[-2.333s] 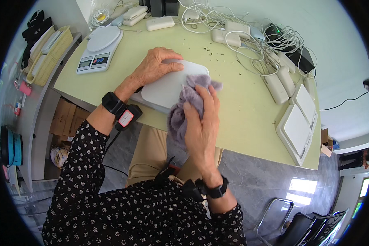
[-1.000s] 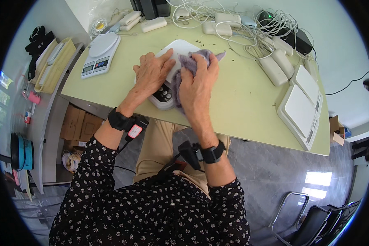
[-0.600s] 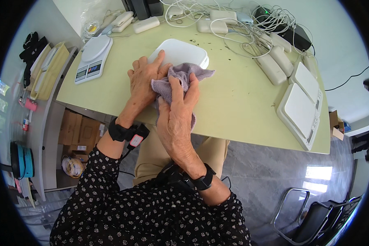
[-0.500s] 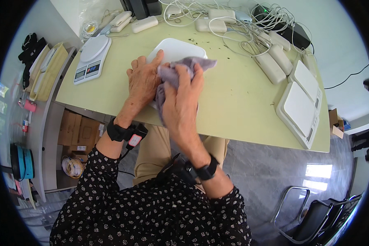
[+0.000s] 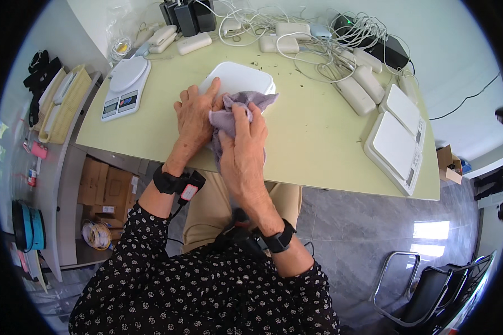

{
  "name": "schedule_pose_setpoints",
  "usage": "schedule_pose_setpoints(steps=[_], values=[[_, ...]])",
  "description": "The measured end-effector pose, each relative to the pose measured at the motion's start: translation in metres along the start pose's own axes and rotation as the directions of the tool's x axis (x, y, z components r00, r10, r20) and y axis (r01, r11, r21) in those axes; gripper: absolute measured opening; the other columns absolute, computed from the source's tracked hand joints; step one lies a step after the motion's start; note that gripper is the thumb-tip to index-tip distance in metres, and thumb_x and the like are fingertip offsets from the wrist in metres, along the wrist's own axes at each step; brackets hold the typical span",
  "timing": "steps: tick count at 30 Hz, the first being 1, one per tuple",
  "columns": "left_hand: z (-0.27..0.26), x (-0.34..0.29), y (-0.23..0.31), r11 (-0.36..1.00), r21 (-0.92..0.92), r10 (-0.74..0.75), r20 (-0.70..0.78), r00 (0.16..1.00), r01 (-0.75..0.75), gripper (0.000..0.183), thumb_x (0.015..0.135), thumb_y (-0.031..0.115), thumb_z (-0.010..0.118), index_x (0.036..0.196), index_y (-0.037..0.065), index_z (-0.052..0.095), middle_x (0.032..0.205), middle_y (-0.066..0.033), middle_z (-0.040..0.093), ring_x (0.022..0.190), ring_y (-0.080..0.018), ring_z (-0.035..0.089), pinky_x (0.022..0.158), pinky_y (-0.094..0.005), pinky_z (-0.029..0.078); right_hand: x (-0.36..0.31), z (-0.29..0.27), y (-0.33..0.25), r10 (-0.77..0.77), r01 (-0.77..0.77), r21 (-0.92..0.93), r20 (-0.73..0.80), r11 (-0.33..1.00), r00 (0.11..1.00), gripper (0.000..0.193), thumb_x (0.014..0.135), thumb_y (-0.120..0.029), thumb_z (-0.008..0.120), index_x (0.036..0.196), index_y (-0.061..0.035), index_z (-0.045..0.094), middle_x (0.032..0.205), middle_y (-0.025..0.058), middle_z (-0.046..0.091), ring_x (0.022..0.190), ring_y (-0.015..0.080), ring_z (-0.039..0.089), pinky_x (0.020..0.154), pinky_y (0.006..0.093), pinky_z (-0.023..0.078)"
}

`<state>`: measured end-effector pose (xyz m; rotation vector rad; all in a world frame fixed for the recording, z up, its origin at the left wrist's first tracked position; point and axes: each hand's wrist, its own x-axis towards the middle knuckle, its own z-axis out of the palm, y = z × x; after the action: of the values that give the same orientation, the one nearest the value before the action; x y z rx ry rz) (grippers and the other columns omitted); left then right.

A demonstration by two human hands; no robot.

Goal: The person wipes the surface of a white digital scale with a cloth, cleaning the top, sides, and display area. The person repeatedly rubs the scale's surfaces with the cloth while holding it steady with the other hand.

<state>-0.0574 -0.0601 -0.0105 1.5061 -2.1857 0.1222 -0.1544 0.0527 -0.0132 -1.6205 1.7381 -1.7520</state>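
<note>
A white flat-topped slab with rounded corners (image 5: 237, 78) lies near the middle of the table's front part; it resembles the scales at the right. My left hand (image 5: 197, 116) rests on its left side, fingers apart and the index finger stretched toward the far edge. In my right hand (image 5: 244, 148) is a bunched greyish-purple cloth (image 5: 224, 120), pressed against the slab's right and near part. One corner of the cloth sticks out to the right past my fingers. Cloth and hands hide the slab's near half.
A white kitchen scale with a round plate (image 5: 127, 78) stands at the left. Two white flat scales (image 5: 394, 145) lie at the right. White power banks (image 5: 355, 96) and tangled cables (image 5: 369, 33) line the back. Dark crumbs dot the pale green table (image 5: 318, 151). Black chairs (image 5: 427, 293) stand lower right.
My right hand and the cloth have slid slightly left and toward me across the slab. My left hand stays in place on it. The whole view has shifted a little.
</note>
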Motion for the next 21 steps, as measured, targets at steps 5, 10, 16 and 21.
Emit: schedule_pose_setpoints(steps=[5,10,16,21], values=[[0.000,0.001,0.001,0.999,-0.011,0.031,-0.012,0.999,-0.032,0.047,0.103,0.040,0.061,0.146,0.021,0.061,0.112,-0.0188,0.057,0.108,-0.0396,0.054,0.087,-0.0523,0.041,0.059,0.001,0.040,0.010,-0.012,-0.038,-0.046,0.999,0.999,0.047,0.090,-0.008,0.069,0.135,0.0016,0.055,0.141,0.0327,0.050,0.129,0.0502,0.049,0.108,0.0545,0.042],[0.000,-0.001,0.002,1.000,-0.004,0.022,-0.020,1.000,-0.022,0.045,0.103,0.037,0.061,0.146,0.020,0.061,0.112,-0.0184,0.056,0.108,-0.0398,0.054,0.087,-0.0518,0.041,0.064,-0.006,0.039,-0.045,0.045,-0.032,0.010,0.998,0.999,0.051,0.089,-0.008,0.070,0.137,0.0014,0.054,0.141,0.0315,0.051,0.126,0.0500,0.051,0.107,0.0535,0.043],[0.002,-0.003,-0.003,0.998,-0.057,0.033,-0.028,0.999,-0.034,0.047,0.103,0.037,0.062,0.146,0.018,0.062,0.114,-0.0189,0.056,0.108,-0.0396,0.053,0.089,-0.0506,0.041,0.000,-0.008,0.004,-0.003,0.008,-0.062,0.069,0.998,0.998,0.055,0.091,-0.004,0.068,0.143,0.0005,0.051,0.148,0.0296,0.044,0.132,0.0504,0.047,0.113,0.0519,0.041],[0.002,-0.001,0.000,0.998,-0.024,0.062,-0.050,0.997,-0.063,0.049,0.103,0.039,0.062,0.146,0.016,0.061,0.112,-0.0195,0.058,0.106,-0.0400,0.054,0.089,-0.0504,0.041,0.051,-0.002,0.031,-0.039,0.038,-0.058,-0.026,0.998,0.999,0.053,0.087,-0.004,0.071,0.137,0.0036,0.055,0.143,0.0305,0.048,0.127,0.0496,0.049,0.108,0.0521,0.043]])
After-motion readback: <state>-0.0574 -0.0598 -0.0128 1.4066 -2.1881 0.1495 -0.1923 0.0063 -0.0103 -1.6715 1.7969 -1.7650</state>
